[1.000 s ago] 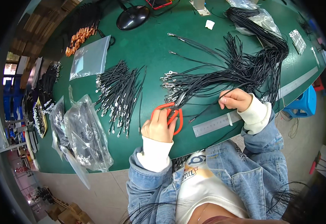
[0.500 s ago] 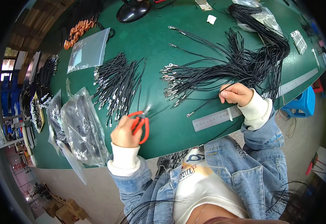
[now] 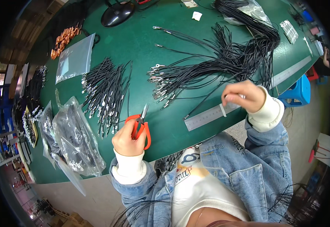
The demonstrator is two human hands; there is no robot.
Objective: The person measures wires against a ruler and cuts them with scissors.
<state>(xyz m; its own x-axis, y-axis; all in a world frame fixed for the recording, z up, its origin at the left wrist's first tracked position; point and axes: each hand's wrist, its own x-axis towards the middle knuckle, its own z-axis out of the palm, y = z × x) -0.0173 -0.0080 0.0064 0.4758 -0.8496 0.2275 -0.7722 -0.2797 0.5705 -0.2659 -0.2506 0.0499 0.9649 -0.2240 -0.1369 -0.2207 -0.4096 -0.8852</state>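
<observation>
My left hand [image 3: 129, 139] is closed around the red-handled cutters [image 3: 147, 137], their metal jaws pointing away from me and closed together. Over the near metal ruler [image 3: 199, 122], my right hand [image 3: 246, 96] has its fingers curled into a pinch; whatever is in it is hidden. One black cable runs from near that hand's far side to the ruler's left end. Behind lies a large bundle of long black cables [image 3: 206, 70] with metal end lugs facing left. A pile of shorter black cables [image 3: 105, 90] lies beyond my left hand. A white band [image 3: 223, 110] crosses the ruler.
Clear plastic bags of black parts [image 3: 78, 136] lie at the table's left edge. Further back are a flat clear bag [image 3: 74, 58], orange-ended cables [image 3: 65, 40] and a round black base [image 3: 116, 14]. A second ruler [image 3: 291, 72] and a blue stool [image 3: 299, 91] are at right.
The view has shifted, so table items appear further left. My right hand has drawn back from the single cable's far stretch toward me. The cutters now point more directly away, still in my left hand.
</observation>
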